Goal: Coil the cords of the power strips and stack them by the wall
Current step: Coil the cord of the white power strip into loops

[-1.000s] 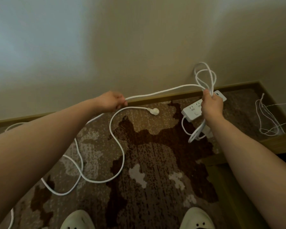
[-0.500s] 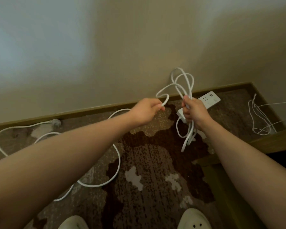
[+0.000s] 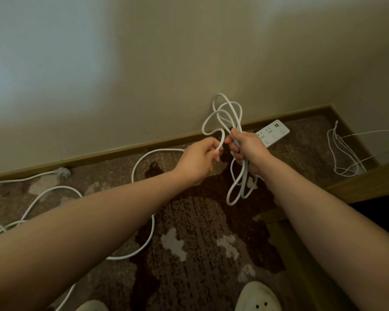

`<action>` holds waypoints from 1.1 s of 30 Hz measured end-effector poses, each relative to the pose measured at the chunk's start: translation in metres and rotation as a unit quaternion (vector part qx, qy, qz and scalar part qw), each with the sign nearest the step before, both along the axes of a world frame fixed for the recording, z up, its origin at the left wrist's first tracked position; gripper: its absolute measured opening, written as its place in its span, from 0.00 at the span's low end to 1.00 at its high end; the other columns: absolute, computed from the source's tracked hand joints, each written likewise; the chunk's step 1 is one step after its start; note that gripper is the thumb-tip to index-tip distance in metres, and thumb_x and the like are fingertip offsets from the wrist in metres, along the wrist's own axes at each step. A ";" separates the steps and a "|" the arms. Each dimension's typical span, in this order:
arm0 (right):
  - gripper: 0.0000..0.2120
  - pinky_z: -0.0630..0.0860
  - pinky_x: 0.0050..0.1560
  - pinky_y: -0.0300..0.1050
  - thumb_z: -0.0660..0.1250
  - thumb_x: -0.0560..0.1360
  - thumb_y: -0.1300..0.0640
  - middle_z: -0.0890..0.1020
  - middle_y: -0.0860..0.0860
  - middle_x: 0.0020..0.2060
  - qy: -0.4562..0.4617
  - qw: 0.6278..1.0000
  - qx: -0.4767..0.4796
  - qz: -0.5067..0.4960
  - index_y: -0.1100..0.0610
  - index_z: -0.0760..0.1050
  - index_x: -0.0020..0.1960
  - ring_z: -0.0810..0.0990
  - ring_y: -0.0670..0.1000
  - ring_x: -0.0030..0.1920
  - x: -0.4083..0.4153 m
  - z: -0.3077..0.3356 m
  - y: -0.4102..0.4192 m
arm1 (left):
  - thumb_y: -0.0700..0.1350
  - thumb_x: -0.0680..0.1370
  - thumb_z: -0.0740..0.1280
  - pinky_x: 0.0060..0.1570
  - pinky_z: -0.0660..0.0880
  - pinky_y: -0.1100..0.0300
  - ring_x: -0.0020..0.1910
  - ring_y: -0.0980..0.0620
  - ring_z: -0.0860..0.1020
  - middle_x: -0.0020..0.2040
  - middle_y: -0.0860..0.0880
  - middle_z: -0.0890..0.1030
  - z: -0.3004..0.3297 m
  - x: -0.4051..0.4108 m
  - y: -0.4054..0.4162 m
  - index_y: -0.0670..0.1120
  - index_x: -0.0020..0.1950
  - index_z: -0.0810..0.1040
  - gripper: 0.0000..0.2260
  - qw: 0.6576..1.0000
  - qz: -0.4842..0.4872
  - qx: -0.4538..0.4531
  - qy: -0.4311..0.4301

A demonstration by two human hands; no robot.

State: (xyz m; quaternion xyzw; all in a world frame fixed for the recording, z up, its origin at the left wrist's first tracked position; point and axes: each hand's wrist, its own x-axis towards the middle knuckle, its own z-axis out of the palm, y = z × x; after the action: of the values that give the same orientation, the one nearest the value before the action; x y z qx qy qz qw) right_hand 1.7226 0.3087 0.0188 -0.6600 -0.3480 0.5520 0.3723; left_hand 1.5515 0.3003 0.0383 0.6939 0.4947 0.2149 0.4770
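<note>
Coiling the cord: the loops can slip.
The right hand (image 3: 247, 149) holds the coiled cord (image 3: 228, 117) near the wall (image 3: 189, 63); the left hand (image 3: 200, 158) pinches the next loop. The loose cord on the floor (image 3: 200, 221) may tangle.

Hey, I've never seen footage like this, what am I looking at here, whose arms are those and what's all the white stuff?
There is no machine: a person wears a camera on the head, looking down at their own arms. The right hand grips a bundle of white cord loops. The left hand pinches the next stretch of that cord, beside the bundle. More cord trails over the patterned carpet. A white power strip lies by the wall. A plug lies near the baseboard at the left, thin wires at the right.
</note>
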 end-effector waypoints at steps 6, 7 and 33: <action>0.19 0.60 0.25 0.40 0.56 0.84 0.47 0.67 0.48 0.26 0.048 0.998 -0.033 0.026 0.58 0.77 0.45 0.62 0.46 0.23 0.000 0.005 -0.002 | 0.42 0.79 0.59 0.39 0.73 0.50 0.47 0.42 0.78 0.50 0.47 0.79 -0.010 -0.024 0.009 0.49 0.52 0.72 0.05 0.917 -0.137 0.254 0.277; 0.19 0.59 0.25 0.40 0.56 0.84 0.48 0.67 0.48 0.26 0.065 0.996 -0.041 0.034 0.59 0.77 0.47 0.61 0.46 0.23 0.000 0.006 -0.003 | 0.42 0.79 0.59 0.38 0.73 0.50 0.46 0.43 0.78 0.49 0.47 0.80 -0.012 -0.027 0.010 0.49 0.53 0.73 0.06 0.920 -0.111 0.264 0.267; 0.14 0.76 0.46 0.49 0.55 0.85 0.53 0.68 0.51 0.27 0.126 0.988 0.064 0.067 0.57 0.71 0.43 0.73 0.51 0.32 -0.015 0.027 -0.001 | 0.47 0.81 0.61 0.31 0.72 0.63 0.25 0.56 0.74 0.31 0.50 0.79 -0.024 -0.020 0.001 0.45 0.46 0.80 0.10 0.985 -0.130 -0.068 0.090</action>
State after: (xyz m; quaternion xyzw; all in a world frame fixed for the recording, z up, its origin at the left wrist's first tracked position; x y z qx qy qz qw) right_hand 1.7074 0.3075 0.0461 -0.5352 -0.3764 0.6310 0.4168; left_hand 1.5312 0.3016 0.0142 0.7349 0.4546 0.0536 0.5003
